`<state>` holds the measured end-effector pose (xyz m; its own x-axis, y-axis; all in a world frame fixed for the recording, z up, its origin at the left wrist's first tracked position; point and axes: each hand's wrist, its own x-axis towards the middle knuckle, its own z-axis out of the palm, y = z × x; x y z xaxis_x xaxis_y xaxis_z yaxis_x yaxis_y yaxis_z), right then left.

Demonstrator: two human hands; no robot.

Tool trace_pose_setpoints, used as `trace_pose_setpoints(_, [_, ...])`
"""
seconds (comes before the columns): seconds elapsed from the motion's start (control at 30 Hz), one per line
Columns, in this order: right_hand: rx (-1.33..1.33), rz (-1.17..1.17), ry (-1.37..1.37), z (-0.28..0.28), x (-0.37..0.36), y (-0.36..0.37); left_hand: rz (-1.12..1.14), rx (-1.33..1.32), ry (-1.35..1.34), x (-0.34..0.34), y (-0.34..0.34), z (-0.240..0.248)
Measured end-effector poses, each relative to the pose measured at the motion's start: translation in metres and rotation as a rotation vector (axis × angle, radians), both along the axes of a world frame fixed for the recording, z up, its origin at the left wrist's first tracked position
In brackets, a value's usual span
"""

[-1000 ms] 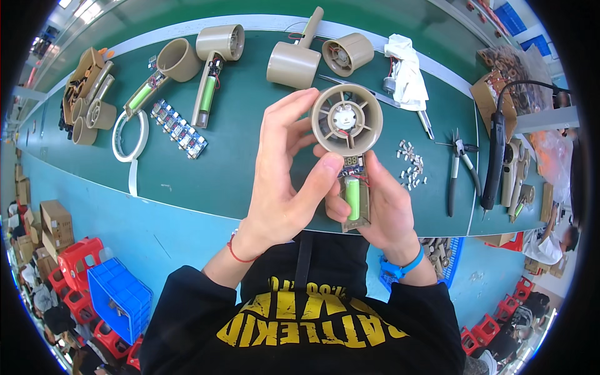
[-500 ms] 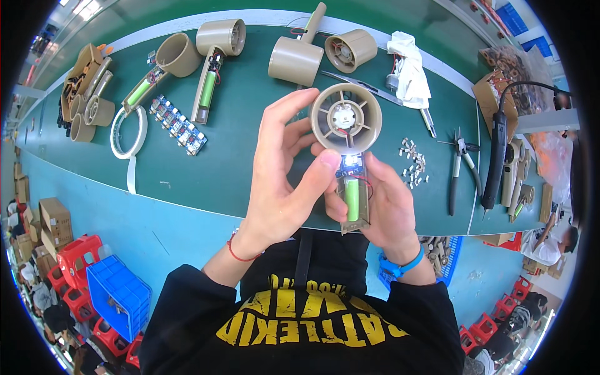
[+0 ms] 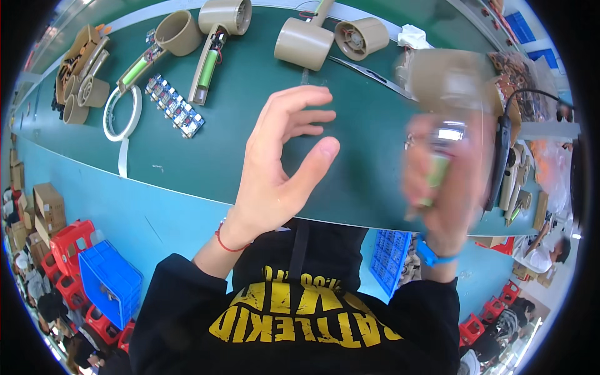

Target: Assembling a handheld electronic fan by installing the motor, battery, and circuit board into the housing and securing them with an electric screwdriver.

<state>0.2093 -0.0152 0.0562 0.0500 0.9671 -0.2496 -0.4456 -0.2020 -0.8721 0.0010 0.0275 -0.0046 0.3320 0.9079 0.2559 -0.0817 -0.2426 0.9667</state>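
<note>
My right hand [image 3: 459, 187], smeared by motion, grips a beige handheld fan [image 3: 447, 81] by its handle at the right of the green bench. The fan's round housing points away from me, and a green battery cell [image 3: 436, 172] shows in the uncovered handle. Over the middle of the bench, my left hand [image 3: 272, 162] is open, thumb and fingers apart, with nothing in it. A similar fan [image 3: 303, 44] lies beyond the left hand, beside a loose fan housing [image 3: 362, 37]. Long-nosed metal pliers or tweezers [image 3: 369, 74] lie nearby, partly hidden behind the held fan.
At the left are a roll of white tape [image 3: 107, 122], a strip of blue circuit boards [image 3: 175, 106] and opened fans [image 3: 209, 65]. A black soldering tool [image 3: 499, 162] stands at the right. White cloth [image 3: 412, 36] lies at the back; a blue basket [image 3: 390, 259] sits below the bench edge.
My right hand has carried the fan away to the right, turning its housing away from me. My left hand has let go of it and stays near the middle, open.
</note>
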Motion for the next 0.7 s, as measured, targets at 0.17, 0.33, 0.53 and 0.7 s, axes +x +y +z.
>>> trace_pose_setpoints(0.17, [0.744,0.314,0.49,0.017,0.104,-0.08,-0.069,-0.067,-0.08,0.011,-0.004,-0.017])
trace_pose_setpoints(0.33, [0.874,0.117,0.206,0.019,0.106,-0.087,-0.116,-0.083,-0.002,0.008,-0.011,-0.015])
trace_pose_setpoints(0.53, [0.443,0.005,0.138,0.029,0.058,-0.039,-0.135,-0.09,-0.013,0.012,-0.002,-0.01])
trace_pose_setpoints(0.7, [0.232,-0.057,-0.187,-0.01,0.015,0.024,0.016,-0.112,-0.019,0.0,-0.01,-0.018])
